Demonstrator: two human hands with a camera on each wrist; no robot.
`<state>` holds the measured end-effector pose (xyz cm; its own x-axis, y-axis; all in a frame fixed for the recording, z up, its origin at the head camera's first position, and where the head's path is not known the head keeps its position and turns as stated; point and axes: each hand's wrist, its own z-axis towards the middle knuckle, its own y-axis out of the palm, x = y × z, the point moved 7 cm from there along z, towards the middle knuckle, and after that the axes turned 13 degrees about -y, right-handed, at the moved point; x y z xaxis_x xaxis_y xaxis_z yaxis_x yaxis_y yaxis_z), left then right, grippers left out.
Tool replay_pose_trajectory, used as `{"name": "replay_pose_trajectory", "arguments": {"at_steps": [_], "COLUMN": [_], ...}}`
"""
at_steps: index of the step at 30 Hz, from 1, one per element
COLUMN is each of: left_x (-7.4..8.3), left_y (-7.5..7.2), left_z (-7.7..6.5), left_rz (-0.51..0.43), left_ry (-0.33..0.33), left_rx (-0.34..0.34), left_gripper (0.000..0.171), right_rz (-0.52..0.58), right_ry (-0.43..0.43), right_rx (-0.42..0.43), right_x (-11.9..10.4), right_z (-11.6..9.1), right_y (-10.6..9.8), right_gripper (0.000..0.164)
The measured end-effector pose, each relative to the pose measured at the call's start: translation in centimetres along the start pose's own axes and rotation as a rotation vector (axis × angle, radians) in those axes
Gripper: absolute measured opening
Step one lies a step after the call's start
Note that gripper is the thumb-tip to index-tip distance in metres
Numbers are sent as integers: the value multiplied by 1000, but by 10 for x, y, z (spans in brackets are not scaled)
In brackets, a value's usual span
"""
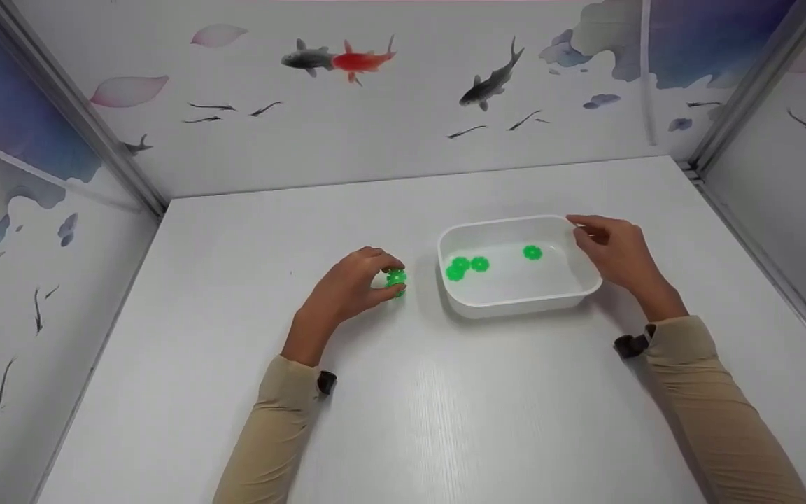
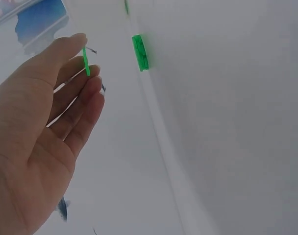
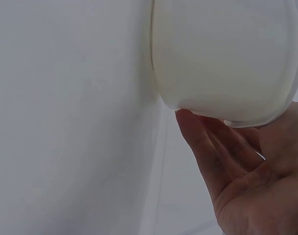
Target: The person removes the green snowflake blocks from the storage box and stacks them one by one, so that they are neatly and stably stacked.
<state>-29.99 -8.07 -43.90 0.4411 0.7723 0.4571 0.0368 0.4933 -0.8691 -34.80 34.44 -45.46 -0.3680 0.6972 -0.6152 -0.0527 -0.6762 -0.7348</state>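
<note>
My left hand [image 1: 354, 283] pinches a thin green flower-shaped disc [image 1: 396, 278] between thumb and index finger, left of the white plastic tub [image 1: 525, 305]. Seen edge-on in the left wrist view, the disc [image 2: 86, 61] stands at the fingertips, with the other fingers loosely bent behind. More green discs [image 2: 140, 52] lie on the table just past that hand, mostly hidden by it in the head view. On the tub's far right corner my right hand [image 1: 620, 252] holds the rim. The right wrist view has its fingers [image 3: 200, 152] against the tub's outer wall [image 3: 222, 63].
Several green discs [image 1: 480, 264] lie flat inside the tub, most toward its left end and one [image 1: 532, 253] farther right. The white table [image 1: 403, 406] is bounded by a back panel [image 1: 403, 133] printed with fish, plus side panels on metal posts.
</note>
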Motion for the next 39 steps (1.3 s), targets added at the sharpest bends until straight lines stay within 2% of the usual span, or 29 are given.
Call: {"name": "replay_pose_trajectory", "arguments": {"at_steps": [7,13,21,33,39], "left_x": [-10,-12,-12,-11,-11], "left_y": [9,14,20,23,22], "left_z": [2,2,5,6,6], "left_rz": [-50,-26,-8,-2,8], "left_ry": [-121,-159,-176,-163,-179], "left_rx": [-157,-216,-250,-249,-251], "left_gripper": [31,31,30,28,28], "right_rz": [-11,-18,3,-10,-6], "right_ry": [14,2,-7,6,11], "right_rx": [-18,-3,9,-3,-11], "right_x": [0,0,-3,0,-1], "right_z": [0,1,1,1,1], "right_y": [1,0,0,1,1], "right_gripper": [46,44,43,44,45]}}
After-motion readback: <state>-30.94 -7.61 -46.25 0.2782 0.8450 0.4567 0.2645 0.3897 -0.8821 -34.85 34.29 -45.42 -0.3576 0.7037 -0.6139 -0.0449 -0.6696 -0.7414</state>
